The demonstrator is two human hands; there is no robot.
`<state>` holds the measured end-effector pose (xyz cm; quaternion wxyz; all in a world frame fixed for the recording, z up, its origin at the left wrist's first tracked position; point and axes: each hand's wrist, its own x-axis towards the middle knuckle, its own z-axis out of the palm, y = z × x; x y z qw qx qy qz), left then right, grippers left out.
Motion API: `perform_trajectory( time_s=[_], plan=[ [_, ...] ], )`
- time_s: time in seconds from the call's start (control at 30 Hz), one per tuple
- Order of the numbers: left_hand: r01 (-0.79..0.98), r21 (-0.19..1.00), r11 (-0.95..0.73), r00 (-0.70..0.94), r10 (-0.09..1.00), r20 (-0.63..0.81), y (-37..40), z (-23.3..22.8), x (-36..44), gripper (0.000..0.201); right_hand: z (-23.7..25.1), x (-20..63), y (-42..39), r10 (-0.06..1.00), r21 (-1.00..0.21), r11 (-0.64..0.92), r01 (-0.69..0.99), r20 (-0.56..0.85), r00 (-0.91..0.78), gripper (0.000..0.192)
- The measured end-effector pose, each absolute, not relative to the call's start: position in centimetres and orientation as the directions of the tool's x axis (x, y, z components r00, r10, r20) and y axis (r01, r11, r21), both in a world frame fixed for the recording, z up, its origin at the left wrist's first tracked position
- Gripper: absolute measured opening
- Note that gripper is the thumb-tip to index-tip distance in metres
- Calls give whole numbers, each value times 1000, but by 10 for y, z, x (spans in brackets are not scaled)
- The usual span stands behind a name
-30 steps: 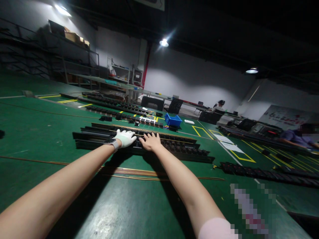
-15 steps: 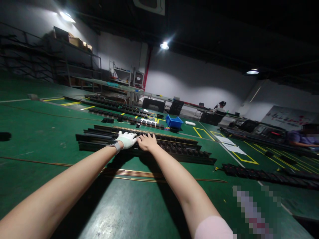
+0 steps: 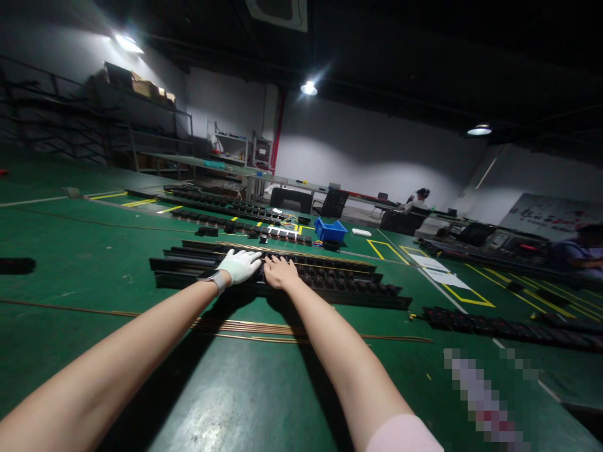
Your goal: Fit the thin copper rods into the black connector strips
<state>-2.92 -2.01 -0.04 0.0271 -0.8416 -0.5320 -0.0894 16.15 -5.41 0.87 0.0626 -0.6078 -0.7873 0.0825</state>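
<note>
In front of me, on the green table (image 3: 179, 402), lies a group of long black rails (image 3: 172, 279) with rows of black blocks (image 3: 339, 280) along them. My left hand (image 3: 241, 266), in a white glove with a watch at the wrist, lies over the middle of the rails, its visible fingers stretched out to the right. Bare and just beside it, my right hand (image 3: 281, 272) rests on the same rails with its fingers spread. Thin brass-coloured rods (image 3: 320, 256) run along the rails beyond my fingers. What lies under both palms is hidden.
More copper-coloured rods (image 3: 264, 328) lie on the table nearer to me. Behind the rails are a blue bin (image 3: 330, 231), a white device (image 3: 362, 232) and rows of black modules (image 3: 226, 221). Paper sheets (image 3: 440, 276) and another module row (image 3: 499, 328) lie right. A person (image 3: 581, 251) sits far right.
The view has shifted slightly. Both hands stay over the middle of the rails, with a slightly wider gap between their fingertips.
</note>
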Motion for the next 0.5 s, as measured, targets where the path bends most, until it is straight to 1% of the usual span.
perform_trajectory(
  time_s=[0.1, 0.23, 0.33, 0.43, 0.5],
  plan=[
    [936, 62, -346, 325, 918, 229, -22, 1, -42, 68, 6, 162, -56, 966, -191, 256, 948, 21, -256, 69],
    [981, 56, -185, 163, 947, 275, -18, -4, -80, 68, 6, 162, -57, 967, -197, 253, 947, 21, -254, 69],
    [993, 51, -102, 89, 972, 217, -17, -12, -114, 68, 6, 163, -58, 965, -202, 259, 944, 24, -260, 70],
    [991, 62, -120, 112, 987, 115, -19, -18, -138, 69, 7, 163, -60, 964, -199, 265, 943, 36, -263, 70],
    [989, 68, -128, 122, 989, 84, -21, -17, -144, 69, 7, 164, -61, 965, -200, 261, 944, 36, -260, 69]
  ],
)
